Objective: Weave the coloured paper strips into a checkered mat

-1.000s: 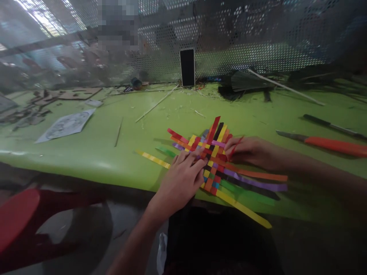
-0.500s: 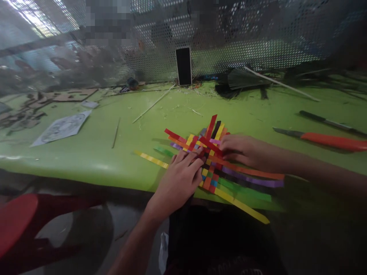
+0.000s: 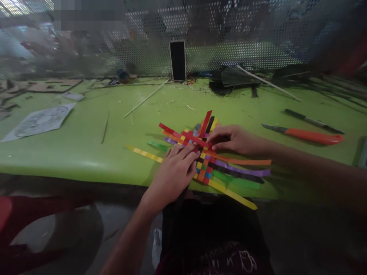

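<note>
White lettering (image 3: 230,261) on a dark shirt (image 3: 213,236)
At the bottom of the frame, right of centre; too dim and blurred to read.

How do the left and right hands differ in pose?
Left hand lies palm down over the weave; right hand has thumb and finger curved at a red strip's end. Left hand comes in from the near side, right hand from the right. Both are bare.
</note>
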The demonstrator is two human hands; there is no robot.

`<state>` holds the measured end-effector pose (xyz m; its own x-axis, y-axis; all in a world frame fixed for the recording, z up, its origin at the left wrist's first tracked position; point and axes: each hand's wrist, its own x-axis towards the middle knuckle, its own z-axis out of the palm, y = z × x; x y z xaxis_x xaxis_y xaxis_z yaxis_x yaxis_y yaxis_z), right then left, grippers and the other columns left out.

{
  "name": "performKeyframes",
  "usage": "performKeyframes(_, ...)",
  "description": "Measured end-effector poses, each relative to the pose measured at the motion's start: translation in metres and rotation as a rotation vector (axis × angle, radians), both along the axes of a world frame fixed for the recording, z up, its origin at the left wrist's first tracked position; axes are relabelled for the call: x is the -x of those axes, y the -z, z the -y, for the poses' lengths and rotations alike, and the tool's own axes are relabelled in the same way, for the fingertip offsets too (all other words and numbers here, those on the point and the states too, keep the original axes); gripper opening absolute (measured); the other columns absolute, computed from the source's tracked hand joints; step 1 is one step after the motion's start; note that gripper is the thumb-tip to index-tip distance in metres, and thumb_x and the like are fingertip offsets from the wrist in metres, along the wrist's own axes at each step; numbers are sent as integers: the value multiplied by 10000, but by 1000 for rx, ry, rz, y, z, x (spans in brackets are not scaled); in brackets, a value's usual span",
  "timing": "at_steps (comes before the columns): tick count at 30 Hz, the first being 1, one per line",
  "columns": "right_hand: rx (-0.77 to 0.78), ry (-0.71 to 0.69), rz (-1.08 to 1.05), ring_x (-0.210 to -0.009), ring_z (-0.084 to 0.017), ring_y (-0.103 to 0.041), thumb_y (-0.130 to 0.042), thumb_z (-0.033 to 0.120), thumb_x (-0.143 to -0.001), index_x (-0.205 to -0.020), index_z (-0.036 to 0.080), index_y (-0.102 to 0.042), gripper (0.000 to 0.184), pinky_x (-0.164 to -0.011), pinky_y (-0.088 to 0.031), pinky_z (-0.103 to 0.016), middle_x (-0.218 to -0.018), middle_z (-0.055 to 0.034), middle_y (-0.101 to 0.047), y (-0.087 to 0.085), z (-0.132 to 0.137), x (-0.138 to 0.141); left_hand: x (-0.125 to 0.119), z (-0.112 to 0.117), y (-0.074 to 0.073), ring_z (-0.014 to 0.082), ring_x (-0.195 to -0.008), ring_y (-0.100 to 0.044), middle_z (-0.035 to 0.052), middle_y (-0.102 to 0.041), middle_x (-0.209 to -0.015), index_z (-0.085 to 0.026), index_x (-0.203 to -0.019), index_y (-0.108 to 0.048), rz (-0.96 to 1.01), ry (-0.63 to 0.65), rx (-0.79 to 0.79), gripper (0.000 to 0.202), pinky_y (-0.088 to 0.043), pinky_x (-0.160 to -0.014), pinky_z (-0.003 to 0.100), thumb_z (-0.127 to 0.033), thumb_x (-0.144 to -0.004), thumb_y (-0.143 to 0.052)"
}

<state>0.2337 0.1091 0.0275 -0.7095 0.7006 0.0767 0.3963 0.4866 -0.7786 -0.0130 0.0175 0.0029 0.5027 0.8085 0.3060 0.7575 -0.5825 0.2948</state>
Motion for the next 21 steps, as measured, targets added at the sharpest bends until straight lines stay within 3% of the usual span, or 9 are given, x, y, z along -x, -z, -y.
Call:
performKeyframes(7, -137, -8, 31, -941, -195, -622, -696, 329, -912, -955, 204, -747, 141, -865, -513, -360, -1047, -68, -635, 5, 3, 4, 1, 0, 0, 302, -1200, -523, 114, -605, -1313, -152, -1240, -646, 0, 24, 4, 283, -456, -1083, 523, -147, -1007, -486)
performKeyframes(13, -308, -6, 34, -988, -221, -610, -642, 291, -955, -968, 203, -723, 120, -902, -504, -391, -1048, -78, -626, 16, 7, 4, 2, 0, 0, 275, -1176, -531, 101, -579, -1237, -168, -1224, -642, 32, 22, 7, 264, -466, -1081, 501, -139, -1001, -503)
performKeyframes(21, -448, 2, 27, -1034, -225, -620, -572, 294, -1007, -1099, 207, -764, 230, -933, -531, -401, -1109, -109, -647, 29, 10, 4, 0, 0, 0, 282, -1191, -516, 102, -574, -1251, -177, -1224, -631, 23, 12, -1, 264, -485, -1066, 502, -139, -1002, -495)
